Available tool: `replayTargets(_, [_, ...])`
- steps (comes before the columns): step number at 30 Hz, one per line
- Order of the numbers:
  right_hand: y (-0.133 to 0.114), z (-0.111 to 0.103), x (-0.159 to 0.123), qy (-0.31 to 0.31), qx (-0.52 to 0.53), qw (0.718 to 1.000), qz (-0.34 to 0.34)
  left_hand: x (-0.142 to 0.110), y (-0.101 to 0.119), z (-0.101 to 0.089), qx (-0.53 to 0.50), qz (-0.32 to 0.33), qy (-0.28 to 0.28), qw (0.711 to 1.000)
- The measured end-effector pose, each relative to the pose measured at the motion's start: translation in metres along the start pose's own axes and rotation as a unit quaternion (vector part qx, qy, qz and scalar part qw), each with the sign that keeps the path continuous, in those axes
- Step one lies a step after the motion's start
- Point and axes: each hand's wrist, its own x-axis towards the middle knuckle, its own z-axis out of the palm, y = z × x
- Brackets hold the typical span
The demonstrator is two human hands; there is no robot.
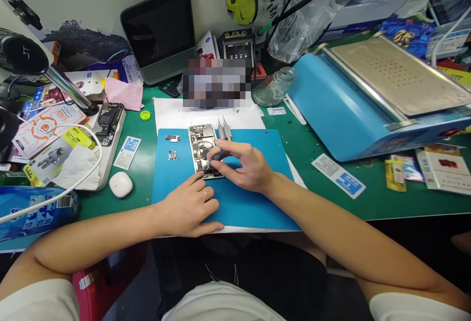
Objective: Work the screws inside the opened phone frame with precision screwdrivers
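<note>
An opened phone (203, 139) lies on the blue mat (253, 203), its inner parts bare. My right hand (245, 166) is closed in a pinch over the phone's right side, round a small grey screwdriver (220, 154); its tip is hidden. My left hand (193, 205) rests on the mat with its fingers apart, the index fingertip at the phone's lower left edge. Just beyond my right fingers lie two grey screwdrivers (224, 128), tips pointing away. Left of the phone are a small metal part (172, 138) and another small part (172, 155) with tiny pieces beside it.
A blue machine with a metal plate (401, 75) fills the right side. A glass jar (274, 88) stands at the back beside it. On the left are a white earbud case (120, 184), a microscope-like stand (69, 85) and packaging. A dark-screened display (160, 31) leans behind.
</note>
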Motion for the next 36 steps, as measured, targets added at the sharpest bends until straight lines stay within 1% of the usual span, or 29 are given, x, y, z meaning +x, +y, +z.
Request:
replayTargets(9, [0.0019, -0.0032, -0.0007, -0.016, -0.005, 1.000, -0.013, 0.0001, 0.0005, -0.0005, 0.000, -0.001, -0.002, 1.000])
replayTargets(16, [0.0036, -0.0046, 0.0001, -0.016, -0.018, 0.998, -0.052, -0.0003, 0.0000, -0.0002, -0.004, -0.001, -0.007, 1.000])
replayTargets(19, [0.0039, -0.0044, -0.0008, -0.008, -0.036, 0.998, -0.054, -0.0003, -0.0004, -0.0002, -0.005, -0.003, -0.011, 1.000])
replayTargets(27, [0.0035, -0.0032, -0.0022, -0.002, -0.034, 0.998, -0.049, -0.0004, -0.0003, -0.0001, -0.005, -0.001, -0.003, 1.000])
replayTargets(33, [-0.0019, -0.0042, 0.0031, -0.017, -0.071, 0.994, -0.085, 0.0001, -0.0005, -0.0005, -0.008, 0.001, -0.001, 1.000])
replayTargets(36, [-0.0046, -0.0041, 0.0052, -0.007, -0.105, 0.989, -0.105, 0.0006, -0.0002, -0.0012, -0.010, 0.002, -0.005, 1.000])
